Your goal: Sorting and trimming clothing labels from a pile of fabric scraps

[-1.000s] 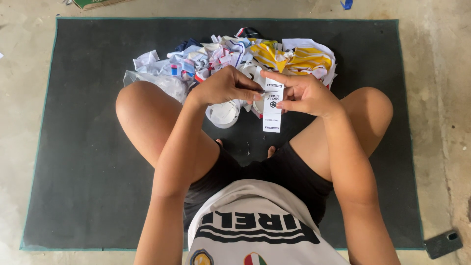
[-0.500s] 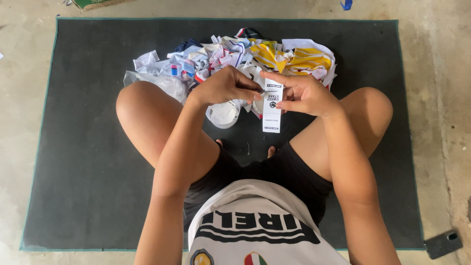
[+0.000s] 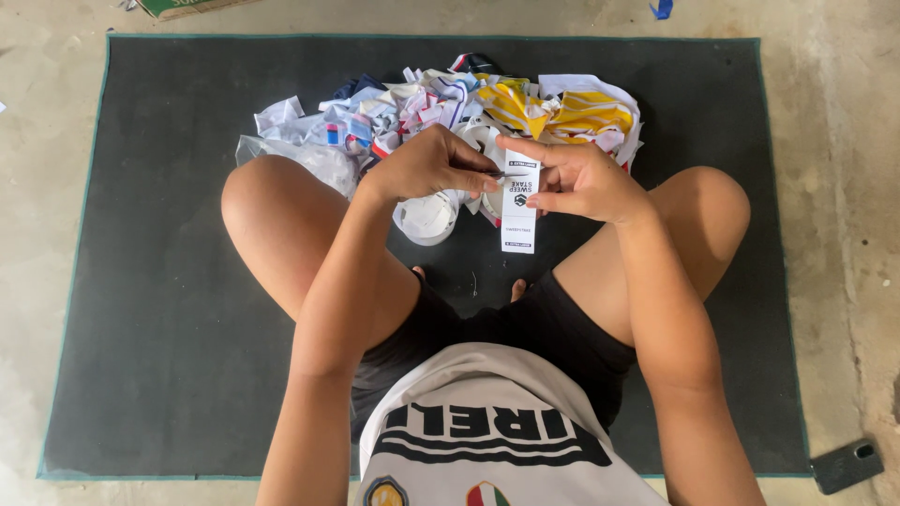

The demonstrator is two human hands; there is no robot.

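Two hands: I see both meet over one white strip (image 3: 519,208), well forward of my lap, above the mat (image 3: 169,281).
Right hand (image 3: 577,180): fingers pinched on the strip's upper part, thumb over its face; this one carries it.
Left hand (image 3: 433,167): fingertips closed at the strip's top left edge, touching the right hand's tips; whether it grips the strip itself or something thin against it, I cannot tell.
Strip axis: long axis runs toward and away from me; the free end hangs down from both grips, toward my legs, printed in black.
Nearer hand: the right sits on the strip; the left reaches in from the side.
Beyond the grips: scrap pile (image 3: 450,112) of white, yellow, blue and red pieces, just past the fingertips.
Under the left hand: white round piece (image 3: 427,217), just below the knuckles, apart from the strip.
In the way: nothing lies between the hands; my knees flank them on both sides.
Far right, behind: dark phone (image 3: 847,465) on the floor off the mat's corner.
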